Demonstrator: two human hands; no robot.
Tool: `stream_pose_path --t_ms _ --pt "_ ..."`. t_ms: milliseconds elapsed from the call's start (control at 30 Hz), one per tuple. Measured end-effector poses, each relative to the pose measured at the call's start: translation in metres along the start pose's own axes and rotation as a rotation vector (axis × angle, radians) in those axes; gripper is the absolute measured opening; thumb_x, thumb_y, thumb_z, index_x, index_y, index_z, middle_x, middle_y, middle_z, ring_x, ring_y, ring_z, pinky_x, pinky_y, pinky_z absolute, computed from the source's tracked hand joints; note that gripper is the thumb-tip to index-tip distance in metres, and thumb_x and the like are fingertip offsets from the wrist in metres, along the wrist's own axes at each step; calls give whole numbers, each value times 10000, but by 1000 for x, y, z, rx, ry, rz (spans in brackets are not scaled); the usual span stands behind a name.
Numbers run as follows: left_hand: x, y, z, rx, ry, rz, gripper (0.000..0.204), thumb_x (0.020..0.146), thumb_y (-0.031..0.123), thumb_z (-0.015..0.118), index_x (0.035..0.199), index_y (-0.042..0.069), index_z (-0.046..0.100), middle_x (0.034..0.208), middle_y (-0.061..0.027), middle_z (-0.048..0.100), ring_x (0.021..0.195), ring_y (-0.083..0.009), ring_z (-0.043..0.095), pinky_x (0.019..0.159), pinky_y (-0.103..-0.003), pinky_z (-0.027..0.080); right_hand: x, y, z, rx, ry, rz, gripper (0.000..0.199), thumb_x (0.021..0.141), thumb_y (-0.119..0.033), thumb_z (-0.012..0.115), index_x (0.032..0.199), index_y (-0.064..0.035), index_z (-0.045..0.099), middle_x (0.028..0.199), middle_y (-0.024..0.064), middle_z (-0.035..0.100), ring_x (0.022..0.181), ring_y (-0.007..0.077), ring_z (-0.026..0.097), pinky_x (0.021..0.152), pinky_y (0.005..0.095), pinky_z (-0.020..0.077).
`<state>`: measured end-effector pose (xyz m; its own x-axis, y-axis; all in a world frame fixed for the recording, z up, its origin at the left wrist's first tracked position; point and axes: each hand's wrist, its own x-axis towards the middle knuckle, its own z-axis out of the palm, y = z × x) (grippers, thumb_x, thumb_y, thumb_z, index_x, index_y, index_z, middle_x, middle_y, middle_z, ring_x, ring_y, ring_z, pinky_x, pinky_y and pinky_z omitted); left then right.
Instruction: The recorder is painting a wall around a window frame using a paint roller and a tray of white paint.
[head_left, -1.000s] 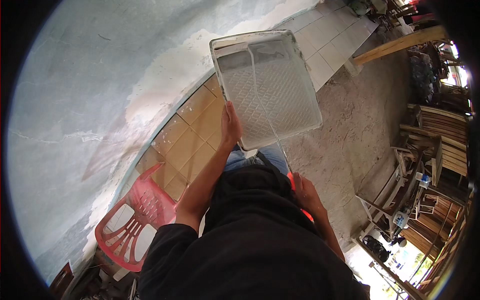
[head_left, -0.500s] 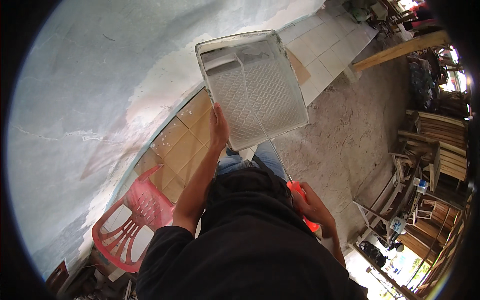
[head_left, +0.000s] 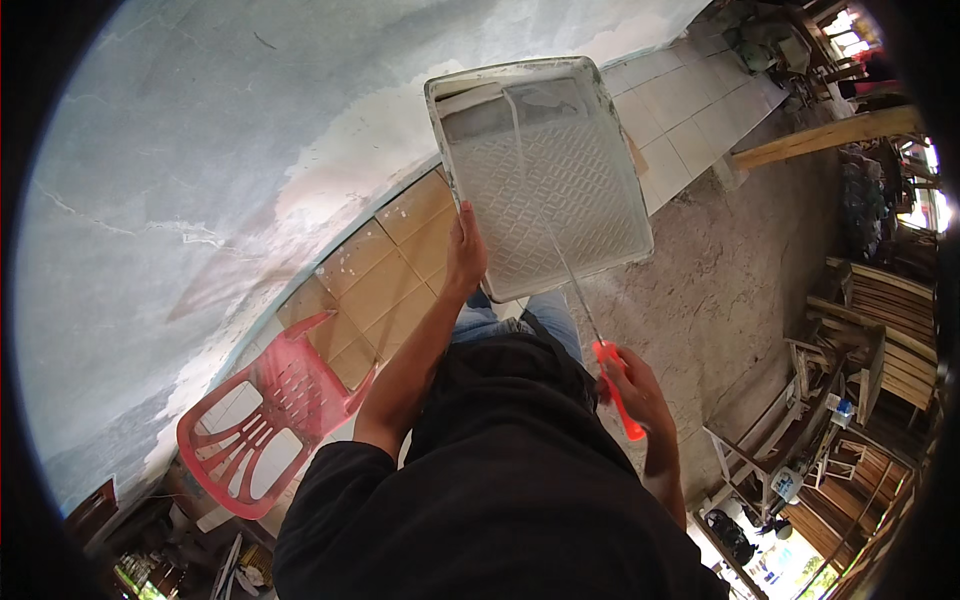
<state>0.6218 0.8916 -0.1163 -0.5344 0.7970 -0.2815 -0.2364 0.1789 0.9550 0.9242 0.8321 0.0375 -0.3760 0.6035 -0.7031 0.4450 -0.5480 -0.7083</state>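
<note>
My left hand (head_left: 467,256) grips the near left edge of a paint tray (head_left: 590,195), holding it up in front of my legs. The tray has a ribbed diamond-pattern slope, and pale paint coats it. In its deep far end rests the head of a paint roller (head_left: 470,98); a long thin metal rod runs from there back over the tray's near rim. The roller's red-orange handle (head_left: 626,415) is in my right hand (head_left: 638,390), whose fingers close around it to the right of my body.
A blue-grey wall (head_left: 200,140) with peeling patches rises on the left. Below it stands a red plastic chair (head_left: 290,385) on tan tiles (head_left: 365,270). Rough concrete floor (head_left: 710,290) lies to the right, with a wooden beam (head_left: 825,138) and wooden benches (head_left: 870,350) beyond.
The tray and both hands have shifted a little right in view. My right hand has moved slightly up and outward with the roller handle; the roller head is still at the tray's far end.
</note>
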Motion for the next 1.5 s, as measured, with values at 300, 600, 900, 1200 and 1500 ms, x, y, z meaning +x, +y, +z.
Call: stream_pose_path --t_ms 300,600,900,1200,1500 --pt "1 10 1 -150 47 -33 655 999 487 280 1267 -89 442 1122 -154 560 1007 -202 518 913 -288 389 -21 -9 -10 12 -25 121 307 968 -310 490 1132 -52 509 659 23 532 515 95 492 459 249 400" --pt "-3 5 -7 -160 -9 -27 649 999 491 279 1251 -81 456 1078 -130 563 946 -186 516 855 -298 414 -30 -10 -11 248 -143 91 399 948 -303 519 1251 -44 489 764 39 571 600 107 540 545 260 448" --pt "-4 17 -5 -195 12 15 627 1009 466 278 1253 -82 460 1084 -125 565 965 -178 500 875 -288 394 -28 -17 2 209 -101 150 311 973 -314 454 1157 -75 528 663 6 492 480 80 426 430 229 352" --pt "-14 23 -3 -125 18 -31 639 991 503 318 1223 -71 479 991 -83 552 881 -142 484 801 -278 412 -19 -23 16 219 -90 183 316 982 -368 432 1077 -86 537 646 -19 467 476 63 395 417 220 322" --pt "-18 20 -4 -47 -3 -51 600 1001 472 315 1204 -65 486 962 -74 545 855 -133 474 782 -277 406 -7 5 11 178 -120 138 331 987 -392 419 1026 -84 533 655 -23 469 483 56 397 416 234 339"
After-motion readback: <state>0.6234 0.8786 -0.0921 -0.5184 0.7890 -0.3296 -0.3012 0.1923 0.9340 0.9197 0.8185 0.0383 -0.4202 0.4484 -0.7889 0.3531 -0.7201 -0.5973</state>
